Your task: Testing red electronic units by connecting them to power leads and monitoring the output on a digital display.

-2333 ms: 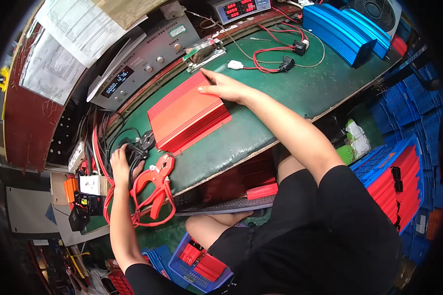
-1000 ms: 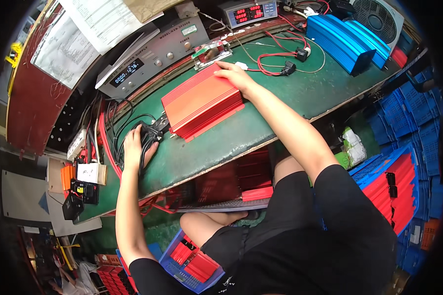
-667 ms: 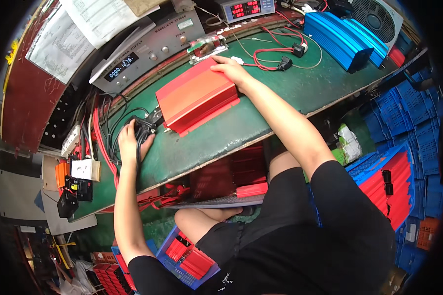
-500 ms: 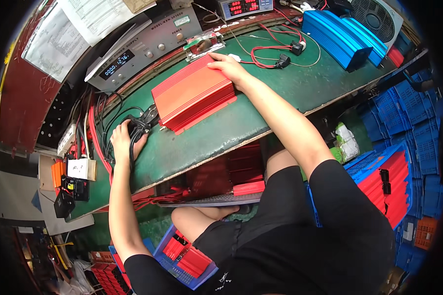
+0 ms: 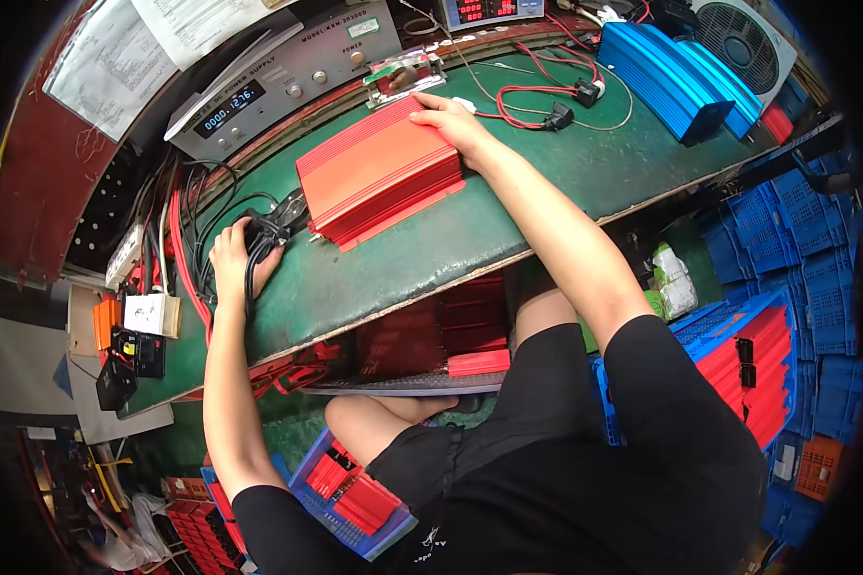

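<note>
A red finned metal case (image 5: 379,168) lies flat on the green bench top (image 5: 393,259). My right hand (image 5: 454,129) grips its far right corner, thumb on the upper face and the other fingers over the far edge. To the left of the case, my left hand (image 5: 238,261) is closed around a bundle of black cables (image 5: 270,232). Black clips (image 5: 292,206) at the end of the cables lie against the left end of the case, where small terminals stick out. Whether the clips bite on those terminals, I cannot tell.
Behind the case stands a grey power supply (image 5: 292,86) with a lit display. Red leads with black plugs (image 5: 558,117) and blue finned cases (image 5: 662,81) lie toward the right. Crates (image 5: 796,230) are stacked beyond the bench's right edge. Red cables (image 5: 184,254) run along the left.
The whole view has shifted slightly. Both hands keep their hold, the right on the red case and the left on the black cables.
</note>
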The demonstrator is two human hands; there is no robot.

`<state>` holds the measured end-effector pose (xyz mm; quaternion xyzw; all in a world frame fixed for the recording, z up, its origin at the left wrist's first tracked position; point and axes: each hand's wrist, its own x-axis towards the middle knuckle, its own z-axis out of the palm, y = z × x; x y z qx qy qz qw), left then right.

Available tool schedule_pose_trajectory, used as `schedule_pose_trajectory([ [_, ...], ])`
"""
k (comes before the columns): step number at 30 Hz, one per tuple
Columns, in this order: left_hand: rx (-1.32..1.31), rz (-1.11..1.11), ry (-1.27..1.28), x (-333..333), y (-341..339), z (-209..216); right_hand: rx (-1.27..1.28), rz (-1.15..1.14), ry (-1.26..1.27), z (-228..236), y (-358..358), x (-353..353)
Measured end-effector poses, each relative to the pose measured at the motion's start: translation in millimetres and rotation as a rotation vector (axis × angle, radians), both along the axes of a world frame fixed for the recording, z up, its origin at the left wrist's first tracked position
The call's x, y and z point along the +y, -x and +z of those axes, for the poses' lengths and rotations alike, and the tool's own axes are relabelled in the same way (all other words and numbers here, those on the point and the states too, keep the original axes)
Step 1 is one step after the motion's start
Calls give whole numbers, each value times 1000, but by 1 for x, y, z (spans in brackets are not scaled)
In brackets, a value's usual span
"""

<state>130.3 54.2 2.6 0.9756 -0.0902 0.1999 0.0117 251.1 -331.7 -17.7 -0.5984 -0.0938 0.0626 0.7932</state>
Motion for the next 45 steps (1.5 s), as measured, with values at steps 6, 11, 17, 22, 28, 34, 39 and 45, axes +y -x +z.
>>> schedule_pose_trajectory([
  [6, 30, 8, -18, 10, 1, 2, -2, 29, 32, 3, 0, -1],
  [11, 39, 44, -29, 13, 1, 3, -27, 26, 29, 0, 0, 0],
  [17, 12, -12, -5, 19, -13, 0, -133, 87, 135, 1, 2, 5],
  [22, 16, 19, -21, 27, -11, -1, -135, 148, 111, 5, 1, -4],
  [28, 40, 27, -31, 28, -8, 2, -184, 177, 186, -1, -12, -14],
  [34, 27, 52, -36, 38, -11, 1, -198, 193, 214, -4, -17, -14],
  [39, 28, -3, -22, 33, -30, 2, -169, 183, 187, -7, -13, -11],
  [45, 25, -69, 7, 38, -30, -2, -146, 193, 170, -2, -7, -9],
])
